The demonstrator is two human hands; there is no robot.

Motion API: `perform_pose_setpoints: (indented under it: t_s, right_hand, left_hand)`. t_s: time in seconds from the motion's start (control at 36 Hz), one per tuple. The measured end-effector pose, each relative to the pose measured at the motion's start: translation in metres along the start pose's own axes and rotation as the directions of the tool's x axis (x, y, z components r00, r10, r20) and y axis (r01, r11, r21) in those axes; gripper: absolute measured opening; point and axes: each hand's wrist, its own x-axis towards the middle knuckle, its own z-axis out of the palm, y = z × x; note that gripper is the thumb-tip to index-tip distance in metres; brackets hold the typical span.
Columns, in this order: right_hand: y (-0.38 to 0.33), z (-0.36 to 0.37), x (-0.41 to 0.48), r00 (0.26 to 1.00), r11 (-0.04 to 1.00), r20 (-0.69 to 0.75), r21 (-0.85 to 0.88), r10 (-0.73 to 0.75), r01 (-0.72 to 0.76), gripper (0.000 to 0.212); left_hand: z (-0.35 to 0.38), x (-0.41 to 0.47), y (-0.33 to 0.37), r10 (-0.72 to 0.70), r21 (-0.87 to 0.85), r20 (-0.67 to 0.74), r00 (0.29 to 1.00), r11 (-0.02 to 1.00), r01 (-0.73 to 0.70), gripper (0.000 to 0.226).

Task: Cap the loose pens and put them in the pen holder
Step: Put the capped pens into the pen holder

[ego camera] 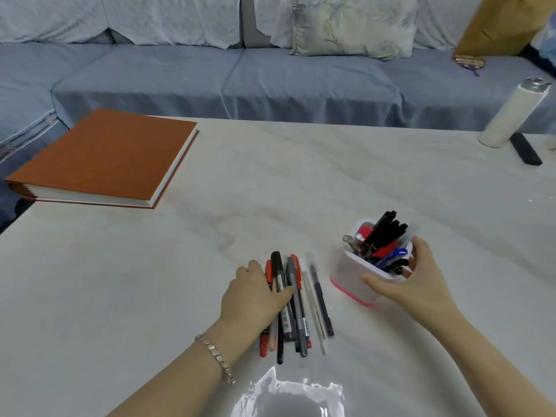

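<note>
View from the head camera. The left hand lies knuckles up on the left part of the loose pens, fingers curled down over them and the thumb laid across a black and a grey barrel; I read this as a grip on the pile. A bracelet sits on that wrist. The right hand grips the holder, thumb on its near wall, fingers wrapped round its right side.

The loose pens lie side by side on the worktop, near centre, tips pointing far and near, just left of the holder and not touching it. The holder, white with a pink base, carries stored pens that lean right.

The left fingertips are hidden beneath the hand, as are the pens under the palm. I cannot tell which loose pens wear caps, nor whether the holder's base sits flat. A glare whitens the near edge.

A book lies at the far left corner, overhanging the left edge. A bottle and a black bar stand far right. Bare worktop stretches between these and the hands. A sofa runs beyond the far edge.
</note>
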Motion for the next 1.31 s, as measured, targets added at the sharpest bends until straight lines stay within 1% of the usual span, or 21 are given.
perform_pose_setpoints:
  t_s: [0.08, 0.22, 0.28, 0.36, 0.44, 0.5, 0.56, 0.61, 0.67, 0.72, 0.75, 0.83, 0.89, 0.92, 0.94, 1.0, 1.06, 1.11, 1.17, 1.22, 1.31]
  right_hand:
    - [0.004, 0.0, 0.0, 1.0, 1.0, -0.002, -0.009, 0.005, -0.005, 0.074]
    - [0.001, 0.001, -0.001, 1.0, 1.0, 0.003, -0.015, -0.007, 0.007, 0.074]
    - [0.0, 0.001, -0.001, 1.0, 1.0, 0.008, -0.016, -0.013, 0.013, 0.074]
    - [0.0, 0.001, -0.001, 1.0, 0.999, 0.009, -0.028, -0.021, 0.021, 0.072]
    - [0.001, 0.001, 0.001, 1.0, 1.0, 0.011, -0.007, -0.029, 0.03, 0.072]
    - [0.002, 0.001, 0.001, 0.999, 0.999, 0.011, 0.004, -0.036, 0.036, 0.071]
    - [0.003, 0.001, 0.002, 0.999, 0.999, 0.02, -0.012, -0.038, 0.038, 0.072]
    - [0.003, 0.0, 0.004, 0.998, 0.998, 0.041, -0.038, -0.042, 0.044, 0.073]
    - [0.002, -0.001, 0.006, 0.996, 0.997, 0.074, -0.061, -0.044, 0.049, 0.074]
    - [0.001, -0.001, 0.006, 0.992, 0.995, 0.115, -0.089, -0.042, 0.053, 0.076]
    - [0.001, -0.001, 0.007, 0.99, 0.993, 0.133, -0.096, -0.049, 0.062, 0.077]
    - [0.002, 0.0, 0.006, 0.984, 0.991, 0.157, -0.095, -0.081, 0.097, 0.074]
    - [0.004, 0.0, 0.007, 0.982, 0.989, 0.155, -0.09, -0.104, 0.119, 0.07]
    - [0.005, 0.0, 0.008, 0.982, 0.988, 0.153, -0.087, -0.115, 0.129, 0.068]
    - [0.007, 0.0, 0.009, 0.983, 0.988, 0.146, -0.088, -0.113, 0.127, 0.066]
    - [0.009, 0.0, 0.009, 0.985, 0.989, 0.136, -0.088, -0.105, 0.118, 0.065]
    - [0.008, 0.0, 0.008, 0.986, 0.992, 0.142, -0.078, -0.088, 0.1, 0.069]
    - [0.008, 0.001, 0.008, 0.984, 0.993, 0.149, -0.059, -0.097, 0.106, 0.07]
    - [0.01, 0.001, 0.009, 0.982, 0.992, 0.15, -0.038, -0.111, 0.118, 0.068]
    - [0.013, 0.002, 0.01, 0.983, 0.993, 0.141, 0.003, -0.114, 0.115, 0.065]
    - [0.014, 0.004, 0.01, 0.981, 0.991, 0.143, 0.029, -0.134, 0.132, 0.065]
  left_hand:
    - [0.004, 0.006, 0.0, -0.03, -0.136, 0.006, 1.0, 0.99, 0.031, 0.036]
    - [0.007, 0.009, -0.005, -0.002, -0.179, -0.049, 0.999, 0.984, -0.007, 0.02]
    - [0.006, 0.009, -0.006, 0.012, -0.211, -0.087, 0.996, 0.977, -0.03, 0.018]
    - [0.001, 0.008, -0.007, 0.035, -0.288, -0.137, 0.99, 0.955, -0.074, 0.02]
    - [-0.007, 0.01, -0.007, 0.075, -0.391, -0.176, 0.982, 0.91, -0.139, 0.018]
    - [-0.014, 0.012, -0.003, 0.079, -0.478, -0.194, 0.978, 0.862, -0.165, 0.016]
    - [-0.021, 0.013, 0.006, 0.07, -0.571, -0.224, 0.972, 0.799, -0.189, 0.014]
    - [-0.028, 0.014, 0.021, 0.076, -0.674, -0.24, 0.968, 0.705, -0.222, 0.016]
    - [-0.035, 0.014, 0.04, 0.113, -0.746, -0.263, 0.958, 0.606, -0.276, 0.016]
    - [-0.042, 0.012, 0.062, 0.154, -0.813, -0.288, 0.945, 0.482, -0.326, 0.005]
    - [-0.045, 0.011, 0.074, 0.176, -0.844, -0.3, 0.938, 0.409, -0.347, 0.006]
    - [-0.054, 0.011, 0.106, 0.259, -0.887, -0.34, 0.904, 0.231, -0.4, 0.016]
    - [-0.054, 0.009, 0.122, 0.303, -0.912, -0.338, 0.891, 0.128, -0.39, 0.019]
    - [-0.052, 0.009, 0.127, 0.314, -0.921, -0.333, 0.889, 0.094, -0.378, 0.019]
    - [-0.048, 0.008, 0.132, 0.321, -0.927, -0.325, 0.89, 0.08, -0.367, 0.019]
    - [-0.038, 0.008, 0.135, 0.337, -0.927, -0.305, 0.89, 0.106, -0.358, 0.018]
    - [-0.028, 0.011, 0.133, 0.345, -0.932, -0.27, 0.899, 0.143, -0.334, 0.018]
    - [-0.019, 0.013, 0.127, 0.35, -0.932, -0.23, 0.908, 0.191, -0.31, 0.018]
    - [-0.011, 0.012, 0.12, 0.384, -0.895, -0.211, 0.899, 0.294, -0.336, 0.018]
    - [-0.003, 0.008, 0.112, 0.449, -0.837, -0.187, 0.874, 0.392, -0.381, 0.02]
    - [0.002, 0.004, 0.105, 0.518, -0.752, -0.167, 0.839, 0.483, -0.448, 0.026]
